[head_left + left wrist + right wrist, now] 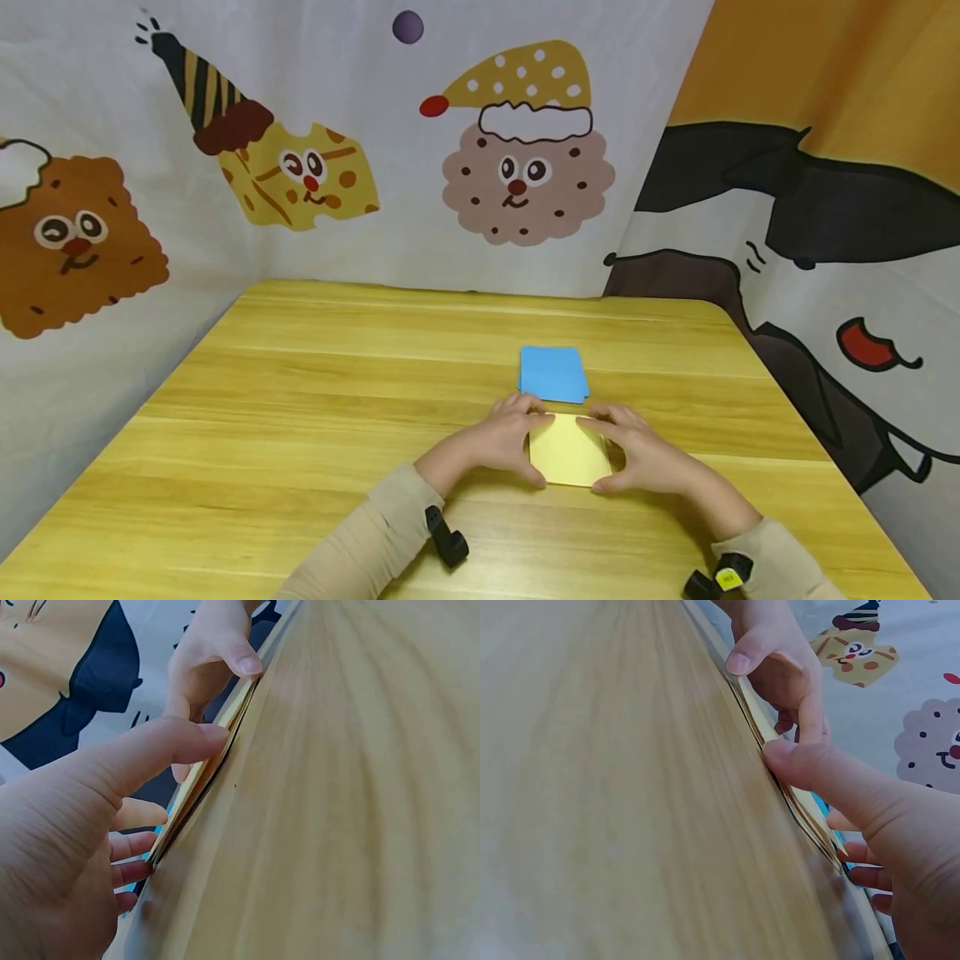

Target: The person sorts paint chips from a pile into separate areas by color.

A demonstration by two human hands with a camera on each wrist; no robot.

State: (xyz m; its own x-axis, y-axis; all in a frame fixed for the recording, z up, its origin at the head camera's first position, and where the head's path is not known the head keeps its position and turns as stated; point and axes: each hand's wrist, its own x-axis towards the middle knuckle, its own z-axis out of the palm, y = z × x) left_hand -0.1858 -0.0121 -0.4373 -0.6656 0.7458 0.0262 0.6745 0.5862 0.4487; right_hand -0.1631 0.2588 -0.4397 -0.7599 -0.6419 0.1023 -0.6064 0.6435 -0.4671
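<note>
A thin stack of yellow paper sheets (570, 454) lies on the table before me. My left hand (502, 437) grips its left side, with the thumb at the near corner and fingers at the far one. On the opposite side my right hand (637, 450) holds it the same way. Seen edge-on in the right wrist view, the yellow sheets (807, 808) bow a little and show several layers with small gaps. Just beyond the hands sits a stack of blue paper sheets (553, 373), its edges slightly uneven.
The wooden table (300, 433) stretches out on both sides of the hands. A cloth curtain (405, 208) printed with cartoon figures hangs behind it and along its sides. Each wrist wears a small black camera (447, 540).
</note>
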